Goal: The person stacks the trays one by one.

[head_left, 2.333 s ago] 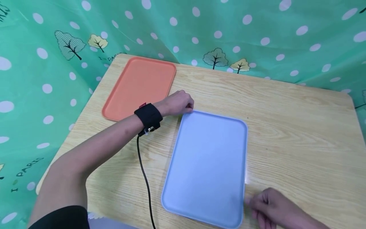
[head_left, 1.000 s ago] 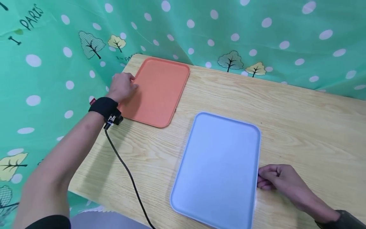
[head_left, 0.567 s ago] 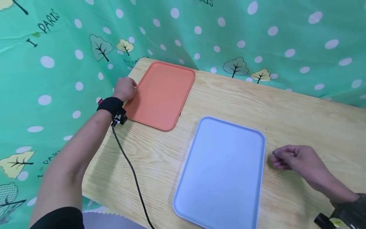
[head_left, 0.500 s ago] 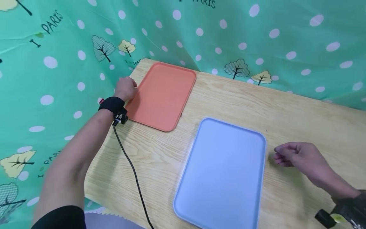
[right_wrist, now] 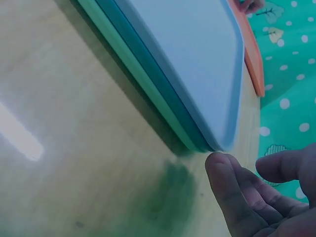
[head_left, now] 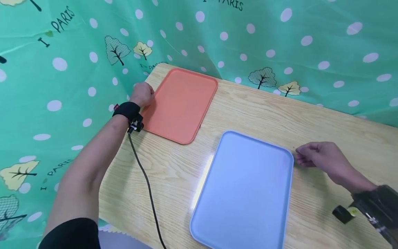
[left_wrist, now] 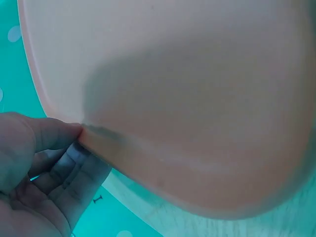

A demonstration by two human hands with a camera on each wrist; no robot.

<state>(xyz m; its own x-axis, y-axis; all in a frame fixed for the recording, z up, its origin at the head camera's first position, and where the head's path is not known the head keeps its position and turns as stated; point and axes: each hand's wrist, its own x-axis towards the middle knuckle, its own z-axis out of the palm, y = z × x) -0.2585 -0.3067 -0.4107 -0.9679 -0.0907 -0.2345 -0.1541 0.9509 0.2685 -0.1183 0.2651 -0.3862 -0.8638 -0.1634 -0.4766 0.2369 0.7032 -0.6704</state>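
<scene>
My left hand (head_left: 143, 94) is at the left rim of the orange tray (head_left: 183, 103), which lies at the far left of the table. In the left wrist view the thumb lies on top of that tray's edge (left_wrist: 163, 185) and the fingers curl beneath, pinching it. A light blue tray (head_left: 242, 193) lies nearer me; the right wrist view shows it stacked over a teal tray (right_wrist: 148, 64) and a green tray (right_wrist: 131, 69). Beside its far right corner is my right hand (head_left: 323, 159), fingers loosely bent, thumb apart from the fingers, holding nothing.
All the trays are on a light wooden table (head_left: 258, 114). A green dotted curtain (head_left: 199, 38) hangs along the back and left. A black cable (head_left: 146, 180) runs from the left wrist band across the table toward me.
My left hand has gone from the blue tray's far left corner to the orange tray's left rim and now grips it. My right hand has slid up beside the blue tray to its far corner.
</scene>
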